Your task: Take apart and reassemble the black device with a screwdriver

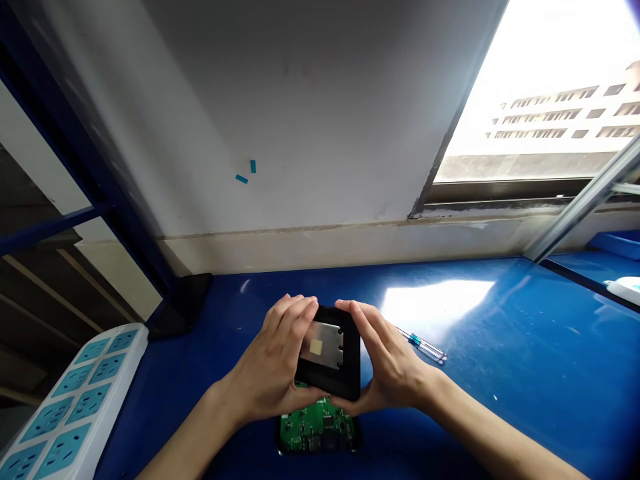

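Between my two hands is a black plastic housing [352,360] with a silver metal plate [327,337] inside it and a small yellowish square on the plate. My left hand [277,357] grips its left side, fingers over the top edge and thumb below. On the opposite side my right hand [385,357] clasps it in the same way. Underneath, nearer to me, a green circuit board [315,427] in a dark frame lies on the table, partly covered by the housing and my thumbs.
The blue tabletop [500,373] runs up to the wall. A screwdriver [423,345] with a clear and blue handle lies right of my right hand. A white power strip [133,360] with blue sockets is at left, near a black object [183,307]. A metal post [580,200] stands at right.
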